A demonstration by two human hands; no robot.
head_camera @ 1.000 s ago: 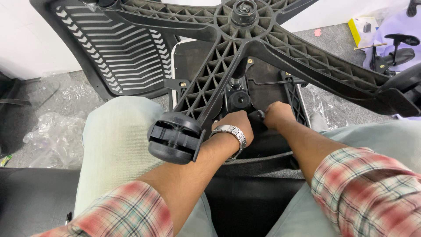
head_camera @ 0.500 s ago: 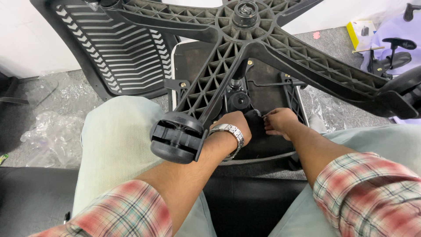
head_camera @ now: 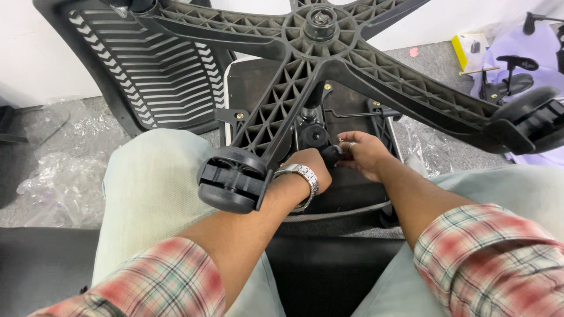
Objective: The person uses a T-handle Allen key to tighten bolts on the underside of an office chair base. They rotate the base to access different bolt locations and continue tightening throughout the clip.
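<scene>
Chair upside down between the knees, seat lowest, star base on top, pointing at the camera.

Left hand: curled closed, knuckles up, pressed against the black mechanism under the seat, right behind the near caster. Fingers are tucked under, so can't tell what it grips, if anything. Metal watch on that wrist.

Right hand: fingers partly curled, narrow gap, fingertips pinching a small black knob just right of the left hand. Thumb side faces the mechanism. Hands nearly touching each other, knob between them. A thin bit of metal shows at the right fingertips; too small to identify.

Gas column runs from mechanism up to the base hub. One base arm ends at the near caster, touching the left forearm. Another arm runs right to a second caster, well apart from the hands.

Mounting bolts visible on the seat plate, brass coloured. Thin lever rod sticks out right of the column, just above the right hand, not touched.

Backrest, slotted black plastic, leans against the white wall at upper left. Clear plastic wrap on the grey floor, left. Yellow box and loose armrests far right.
</scene>
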